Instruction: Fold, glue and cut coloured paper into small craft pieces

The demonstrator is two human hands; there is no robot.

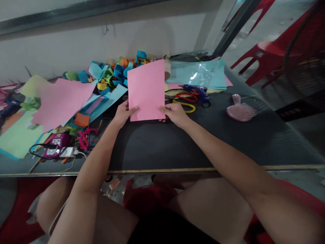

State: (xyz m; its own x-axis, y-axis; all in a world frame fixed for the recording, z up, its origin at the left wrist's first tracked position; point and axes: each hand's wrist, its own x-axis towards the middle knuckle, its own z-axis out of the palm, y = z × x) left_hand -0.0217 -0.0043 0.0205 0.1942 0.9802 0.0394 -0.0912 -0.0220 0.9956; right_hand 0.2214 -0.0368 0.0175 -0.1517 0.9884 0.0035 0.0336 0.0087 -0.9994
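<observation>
A plain pink sheet of paper (146, 89) is held up, tilted toward me, above the dark table. My left hand (125, 112) pinches its lower left edge, thumb on the front face and fingers behind. At the lower right corner my right hand (175, 112) grips it the same way, with some fingertips showing below the edge. Behind the sheet, partly covered by it, lie yellow-handled scissors (187, 107) and red-handled scissors (187, 97). A blue glue gun (200, 93) rests just right of them.
Folded paper pieces (101, 73) heap along the wall. Loose pink sheets (64, 98) and green sheets (19, 130) cover the left side, near a purple power strip (57, 144). Right of my hands are a pink hairbrush (240, 112) and bagged blue paper (193, 73). A fan (307, 57) stands far right.
</observation>
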